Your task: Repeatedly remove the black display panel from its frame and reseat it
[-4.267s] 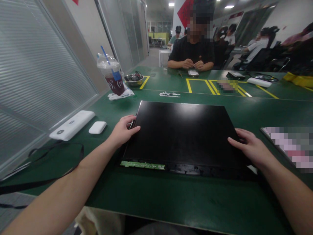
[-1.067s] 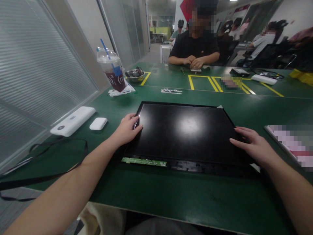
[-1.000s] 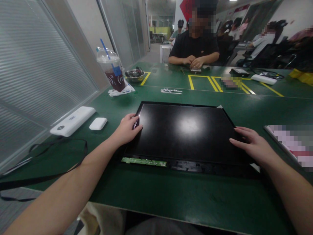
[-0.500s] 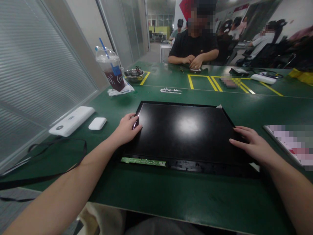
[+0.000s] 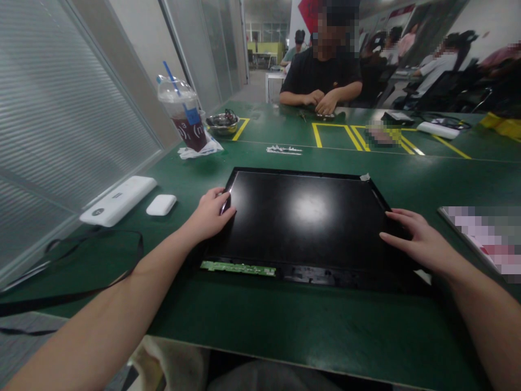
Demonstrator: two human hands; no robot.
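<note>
A black display panel [image 5: 301, 228] lies flat on the green table [image 5: 285, 326], its screen facing up with a bright reflection. Along its near edge, at the left, runs a narrow green circuit board [image 5: 238, 268]. My left hand [image 5: 214, 214] grips the panel's left edge, thumb on top of the frame and fingers around the side. At the right edge my right hand [image 5: 415, 239] holds the panel, with thumb and fingertips over the border. A small pale tab [image 5: 365, 177] sticks up at the far right corner.
Left side: a white power bank [image 5: 118, 201], a white case [image 5: 161, 205], a black strap [image 5: 61, 298], and a drink cup [image 5: 189, 122] on tissue. Behind are a metal bowl [image 5: 222, 123] and a person [image 5: 321, 76] seated opposite. A blurred flat item [image 5: 484, 239] lies right.
My right hand's thumb and fingers have shifted very slightly left on the panel's right edge. The panel and my left hand look unchanged.
</note>
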